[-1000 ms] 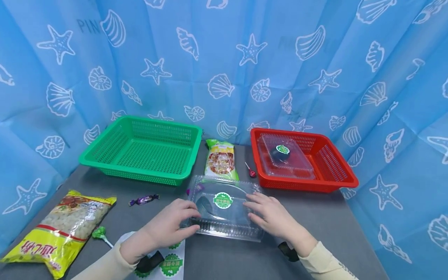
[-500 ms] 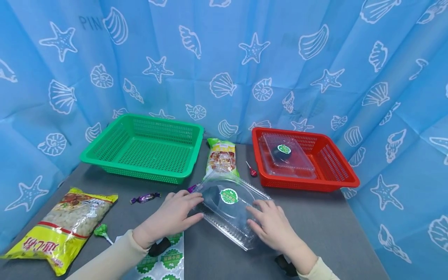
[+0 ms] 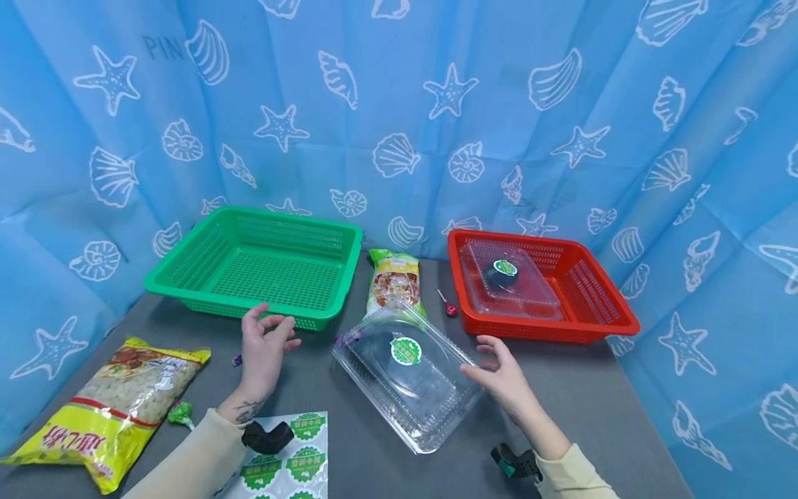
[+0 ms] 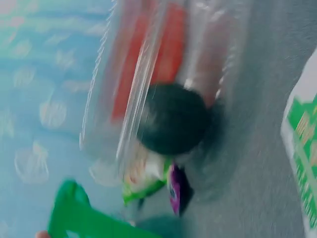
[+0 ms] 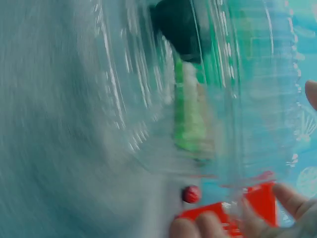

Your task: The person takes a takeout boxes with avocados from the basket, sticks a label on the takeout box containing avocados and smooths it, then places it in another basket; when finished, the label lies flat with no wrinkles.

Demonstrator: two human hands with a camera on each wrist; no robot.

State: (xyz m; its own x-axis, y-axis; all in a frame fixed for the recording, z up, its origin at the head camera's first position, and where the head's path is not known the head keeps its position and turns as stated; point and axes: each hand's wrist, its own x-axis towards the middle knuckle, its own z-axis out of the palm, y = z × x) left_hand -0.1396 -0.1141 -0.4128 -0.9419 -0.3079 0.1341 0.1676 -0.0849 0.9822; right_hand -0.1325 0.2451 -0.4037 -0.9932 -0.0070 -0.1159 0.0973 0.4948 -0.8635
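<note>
A clear plastic clamshell container [image 3: 430, 395] sits at an angle mid-table, with a round green-and-white sticker [image 3: 406, 351] on its lid. A dark round thing [image 4: 173, 119] shows through its wall in the left wrist view. My right hand [image 3: 506, 381] holds the container's right-hand corner between thumb and fingers; the right wrist view is blurred. Away from it, my left hand [image 3: 264, 353] hovers before the green basket [image 3: 249, 312], fingers loosely bent and holding nothing. A sheet of matching stickers [image 3: 293, 457] lies below the left wrist.
A red basket [image 3: 598, 298] at back right holds another stickered clear container [image 3: 517, 287]. Between the baskets stand a snack bag [image 3: 394, 281] and a red lollipop [image 3: 449, 308]. At left lie a yellow pasta bag [image 3: 118, 409] and a green lollipop [image 3: 181, 414].
The container has turned from square-on to a slant. My left hand has let go of it and moved left and up toward the green basket; my right hand stays at its right side.
</note>
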